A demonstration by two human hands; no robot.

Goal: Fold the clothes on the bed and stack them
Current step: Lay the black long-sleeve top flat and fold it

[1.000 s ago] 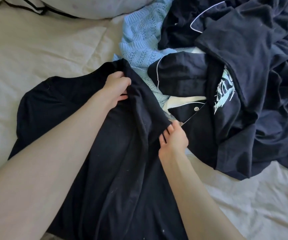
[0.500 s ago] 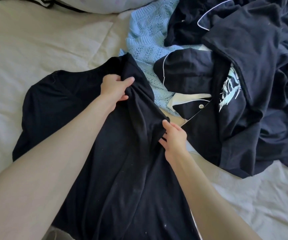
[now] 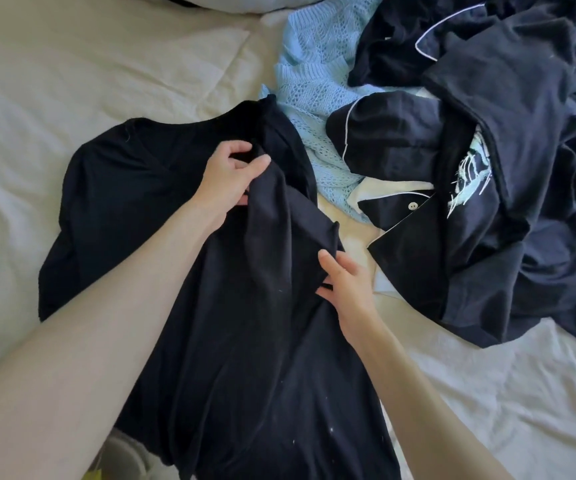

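Zero stacked so far: left hand (image 3: 232,174) and right hand (image 3: 343,282) fingers pinch the black shirt (image 3: 245,341), pile (image 3: 487,168) untouched.

A shirt (image 3: 134,188) lies spread on the bed (image 3: 72,71). Right of it sits a clothes pile (image 3: 504,168). A pillow (image 3: 245,3) lies behind both.

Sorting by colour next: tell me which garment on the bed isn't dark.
The light blue knit sweater, lying between the black shirt and the dark navy pile; its open-weave pale yarn sets it apart.
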